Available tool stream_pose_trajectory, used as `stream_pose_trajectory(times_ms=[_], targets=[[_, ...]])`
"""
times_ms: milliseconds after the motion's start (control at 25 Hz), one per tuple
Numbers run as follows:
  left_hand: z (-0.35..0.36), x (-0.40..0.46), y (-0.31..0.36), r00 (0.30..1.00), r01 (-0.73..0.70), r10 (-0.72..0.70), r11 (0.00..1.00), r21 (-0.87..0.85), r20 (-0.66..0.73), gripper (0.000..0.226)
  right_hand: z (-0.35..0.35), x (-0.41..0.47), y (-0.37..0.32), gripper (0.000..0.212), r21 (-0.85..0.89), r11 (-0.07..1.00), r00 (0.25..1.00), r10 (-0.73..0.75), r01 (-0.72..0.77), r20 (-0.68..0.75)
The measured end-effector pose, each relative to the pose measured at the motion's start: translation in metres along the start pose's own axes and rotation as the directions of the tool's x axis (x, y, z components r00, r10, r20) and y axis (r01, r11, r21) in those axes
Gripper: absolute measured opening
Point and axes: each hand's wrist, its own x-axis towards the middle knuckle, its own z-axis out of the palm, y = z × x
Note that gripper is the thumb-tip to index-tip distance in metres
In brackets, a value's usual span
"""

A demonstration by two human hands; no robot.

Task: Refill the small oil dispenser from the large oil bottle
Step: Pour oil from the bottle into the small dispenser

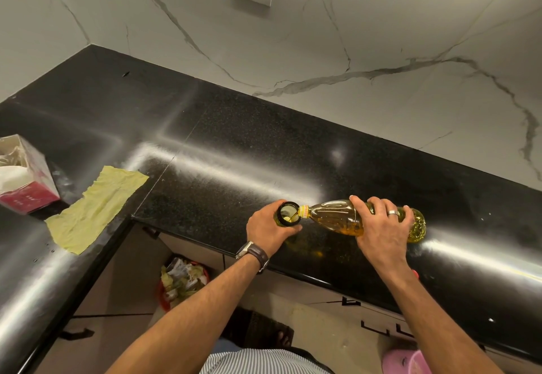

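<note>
On the black counter, at about five o'clock, the left hand wraps round the small oil dispenser while the right hand, fingers curled, grips the large oil bottle tipped sideways, neck at the dispenser's open mouth.

The light is moderate and comes from above. Long white glare streaks lie on the polished black counter. The picture is sharp, but straight edges bend near the borders.

Glossy black speckled stone counter; clear smooth plastic large oil bottle; crumpled matt yellow cloth; veined polished marble wall; shiny metal ring.
</note>
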Motion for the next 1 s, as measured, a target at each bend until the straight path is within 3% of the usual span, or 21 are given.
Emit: stream_pose_trajectory(times_ms=[1000], targets=[[0.0000,0.0000,0.0010,1.000,0.003,-0.003,1.000,0.003,0.002,0.057,-0.0025,0.0011,0.0000,0.092,-0.010,1.000,1.000,-0.004,0.005,0.010]])
